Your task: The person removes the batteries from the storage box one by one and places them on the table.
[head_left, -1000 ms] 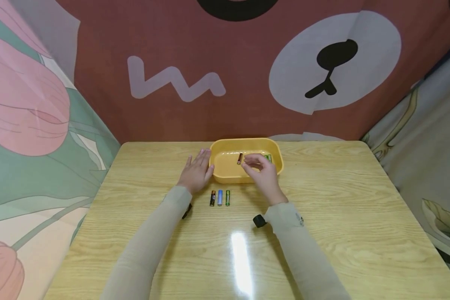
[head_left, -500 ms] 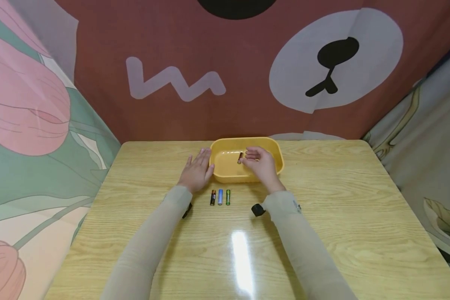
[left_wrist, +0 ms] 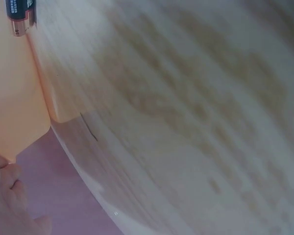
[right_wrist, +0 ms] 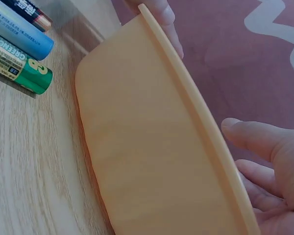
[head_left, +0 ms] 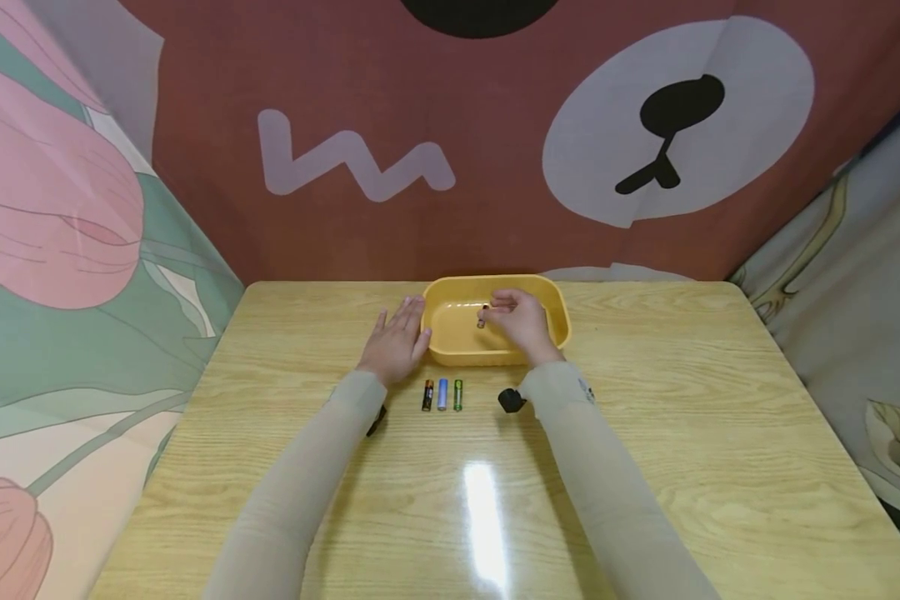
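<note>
A yellow plastic tray point(head_left: 450, 360) stands at the back of the table. My left hand point(head_left: 392, 342) lies with straight fingers against its left end; its fingers point(left_wrist: 12, 183) also show at the lower left of the left wrist view. My right hand point(head_left: 521, 321) reaches into the tray, thumb and fingers bent around a small dark battery point(head_left: 481, 324) on its floor. The thumb overlaps that battery; I cannot tell whether the fingers pinch it. In front of the tray lie three batteries side by side: black and copper point(head_left: 427, 396), blue point(head_left: 442, 395), green point(head_left: 458, 396).
The wooden table point(head_left: 645, 433) ends at a reddish cloth backdrop point(head_left: 345, 233) right behind the tray. A patterned cloth point(head_left: 67, 208) hangs on the left side. The tray's near wall point(right_wrist: 132, 112) rises in front of the right fingers.
My right hand has moved forward and left inside the tray, down to the dark battery, and now covers the green batteries at the tray's right. My left hand has stayed in place.
</note>
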The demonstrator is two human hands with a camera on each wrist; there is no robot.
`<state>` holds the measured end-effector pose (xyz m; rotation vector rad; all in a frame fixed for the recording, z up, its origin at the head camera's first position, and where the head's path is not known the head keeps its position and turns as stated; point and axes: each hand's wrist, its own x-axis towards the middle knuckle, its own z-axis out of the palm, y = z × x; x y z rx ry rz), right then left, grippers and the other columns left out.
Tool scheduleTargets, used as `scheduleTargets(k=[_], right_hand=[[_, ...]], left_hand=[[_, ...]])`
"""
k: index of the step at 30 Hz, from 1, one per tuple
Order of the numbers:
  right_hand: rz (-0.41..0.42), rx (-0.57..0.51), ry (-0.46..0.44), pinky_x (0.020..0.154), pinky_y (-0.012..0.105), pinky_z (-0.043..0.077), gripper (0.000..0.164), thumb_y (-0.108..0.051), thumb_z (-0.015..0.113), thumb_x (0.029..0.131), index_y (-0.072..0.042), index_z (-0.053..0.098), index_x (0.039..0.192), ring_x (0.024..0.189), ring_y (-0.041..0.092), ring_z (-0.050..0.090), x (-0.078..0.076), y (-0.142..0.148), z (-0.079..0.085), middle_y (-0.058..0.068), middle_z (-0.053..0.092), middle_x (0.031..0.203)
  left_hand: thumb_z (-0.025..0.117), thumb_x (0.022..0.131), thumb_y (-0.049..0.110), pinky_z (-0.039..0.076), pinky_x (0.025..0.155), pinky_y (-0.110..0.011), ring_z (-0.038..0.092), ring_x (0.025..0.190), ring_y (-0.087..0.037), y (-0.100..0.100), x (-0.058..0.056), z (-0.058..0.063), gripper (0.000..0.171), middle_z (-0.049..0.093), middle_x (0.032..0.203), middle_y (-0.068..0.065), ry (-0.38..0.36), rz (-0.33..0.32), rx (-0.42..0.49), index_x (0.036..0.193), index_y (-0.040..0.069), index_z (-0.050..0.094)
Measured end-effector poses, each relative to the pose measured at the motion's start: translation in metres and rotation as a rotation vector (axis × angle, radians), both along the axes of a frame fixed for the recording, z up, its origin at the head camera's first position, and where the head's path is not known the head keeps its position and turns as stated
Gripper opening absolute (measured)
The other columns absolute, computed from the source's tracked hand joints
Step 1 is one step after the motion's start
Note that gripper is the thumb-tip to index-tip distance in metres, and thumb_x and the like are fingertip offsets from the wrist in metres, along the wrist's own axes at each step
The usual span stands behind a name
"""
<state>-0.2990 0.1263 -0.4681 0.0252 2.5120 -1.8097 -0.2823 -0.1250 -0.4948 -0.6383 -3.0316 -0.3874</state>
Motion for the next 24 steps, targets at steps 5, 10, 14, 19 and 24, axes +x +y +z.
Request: scheduleTargets(k=[5, 10, 14, 19, 24], right_hand=[[0.008, 0.064, -0.025, 0.092, 0.044, 0.056, 0.054, -0.018, 0.079, 0.089, 0.001, 0.061, 0.136, 0.111, 0.034, 0.064, -0.006, -0.002, -0.002, 0.018, 0.065, 0.125], [0.038, 0.123, -0.031, 0.089, 0.043, 0.057, 0.054, -0.018, 0.079, 0.09, 0.002, 0.06, 0.136, 0.113, 0.035, 0.063, -0.011, -0.004, -0.005, 0.019, 0.064, 0.127], [0.05, 0.147, -0.036, 0.089, 0.044, 0.057, 0.054, -0.016, 0.078, 0.09, 0.003, 0.059, 0.136, 0.115, 0.035, 0.062, -0.015, -0.006, -0.005, 0.02, 0.063, 0.128], [0.056, 0.186, -0.048, 0.093, 0.045, 0.055, 0.054, -0.015, 0.078, 0.09, 0.004, 0.058, 0.137, 0.117, 0.035, 0.062, -0.018, -0.008, -0.006, 0.02, 0.061, 0.131], [0.069, 0.216, -0.057, 0.101, 0.047, 0.051, 0.056, -0.013, 0.078, 0.09, 0.006, 0.056, 0.138, 0.123, 0.036, 0.057, -0.021, -0.009, -0.008, 0.022, 0.056, 0.137]], left_hand=[[0.029, 0.111, 0.039, 0.009, 0.125, -0.054, 0.007, 0.156, -0.021, 0.0, 0.0, 0.0, 0.064, 0.016, 0.169, -0.007, 0.0, 0.001, 0.004, 0.164, 0.009, 0.011], [0.027, 0.111, 0.04, 0.009, 0.125, -0.054, 0.006, 0.156, -0.022, 0.0, 0.0, 0.001, 0.064, 0.016, 0.169, -0.009, -0.013, 0.0, 0.0, 0.164, 0.009, 0.009], [0.027, 0.111, 0.04, 0.009, 0.125, -0.054, 0.007, 0.156, -0.022, 0.001, 0.0, 0.002, 0.064, 0.016, 0.17, -0.008, -0.015, 0.003, -0.01, 0.164, 0.008, 0.01], [0.028, 0.111, 0.04, 0.009, 0.125, -0.053, 0.007, 0.156, -0.021, 0.001, 0.0, 0.004, 0.064, 0.014, 0.17, -0.006, -0.023, 0.01, -0.01, 0.164, 0.008, 0.011], [0.027, 0.111, 0.041, 0.01, 0.125, -0.053, 0.008, 0.156, -0.021, 0.0, 0.001, 0.002, 0.064, 0.014, 0.17, -0.006, -0.016, 0.006, -0.004, 0.164, 0.008, 0.012]])
